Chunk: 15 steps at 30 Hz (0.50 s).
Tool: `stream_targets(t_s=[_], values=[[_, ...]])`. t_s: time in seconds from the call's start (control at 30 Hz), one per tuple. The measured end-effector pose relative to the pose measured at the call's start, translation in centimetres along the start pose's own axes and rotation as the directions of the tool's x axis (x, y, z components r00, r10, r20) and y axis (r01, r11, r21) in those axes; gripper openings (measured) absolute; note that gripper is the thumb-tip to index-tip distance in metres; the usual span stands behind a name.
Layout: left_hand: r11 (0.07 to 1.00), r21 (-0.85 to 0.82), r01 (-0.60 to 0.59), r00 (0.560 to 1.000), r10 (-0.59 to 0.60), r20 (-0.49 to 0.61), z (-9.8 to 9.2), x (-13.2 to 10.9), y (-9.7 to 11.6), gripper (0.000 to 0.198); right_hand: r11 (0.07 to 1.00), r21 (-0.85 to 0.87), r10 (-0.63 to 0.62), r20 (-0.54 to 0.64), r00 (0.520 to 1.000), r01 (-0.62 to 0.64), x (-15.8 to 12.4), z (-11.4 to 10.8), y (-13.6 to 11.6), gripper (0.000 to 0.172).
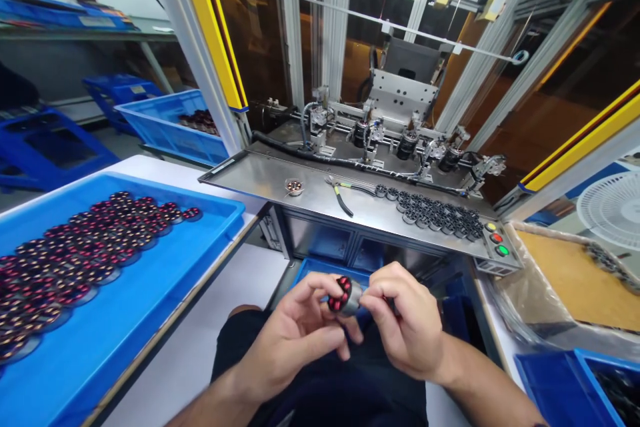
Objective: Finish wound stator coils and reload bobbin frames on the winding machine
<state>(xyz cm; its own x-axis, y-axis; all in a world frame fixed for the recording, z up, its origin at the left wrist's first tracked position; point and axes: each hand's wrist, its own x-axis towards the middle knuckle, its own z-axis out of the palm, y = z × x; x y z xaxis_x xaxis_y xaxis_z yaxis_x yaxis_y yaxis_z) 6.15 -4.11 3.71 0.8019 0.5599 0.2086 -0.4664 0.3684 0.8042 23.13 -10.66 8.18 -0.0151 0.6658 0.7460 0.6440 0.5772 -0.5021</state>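
Observation:
A wound motor stator (347,296) with red coils and a grey metal side is held above my lap. My left hand (305,327) has its fingers and thumb around the stator, coils facing left. At the stator's right side, my right hand (403,320) is closed in a pinch; what lies between its fingertips is too small to make out. On the metal bench ahead lie a single stator with copper coils (294,187) and a pair of pliers (341,196) with dark, yellow-marked handles.
Many stators (100,240) fill a blue tray (200,267) at left. Black ring parts (435,213) stand in rows on the metal bench (250,177), beside a button box (500,250). Machine fixtures (370,137) stand behind. A lined carton (555,273) and blue bin (550,380) are at right.

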Motion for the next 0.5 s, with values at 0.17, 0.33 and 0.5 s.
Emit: stream_targets(t_s=[0.17,0.33,0.5], values=[[0.977,-0.064,-0.203,0.974,0.194,-0.119,0.5,0.1,0.7,0.033,0.998,0.069,-0.001,0.005,1.0,0.0,0.2,0.2,0.1,0.01],[0.983,-0.112,0.144,0.989,-0.146,-0.005,0.7,0.8,0.6,0.049,0.996,0.01,-0.088,0.041,0.995,0.088,0.1,-0.2,0.3,0.009],[0.99,0.011,0.14,0.989,-0.139,-0.053,0.4,0.6,-0.2,0.022,0.99,0.053,-0.131,0.066,0.989,0.128,0.1,-1.1,0.8,0.005]])
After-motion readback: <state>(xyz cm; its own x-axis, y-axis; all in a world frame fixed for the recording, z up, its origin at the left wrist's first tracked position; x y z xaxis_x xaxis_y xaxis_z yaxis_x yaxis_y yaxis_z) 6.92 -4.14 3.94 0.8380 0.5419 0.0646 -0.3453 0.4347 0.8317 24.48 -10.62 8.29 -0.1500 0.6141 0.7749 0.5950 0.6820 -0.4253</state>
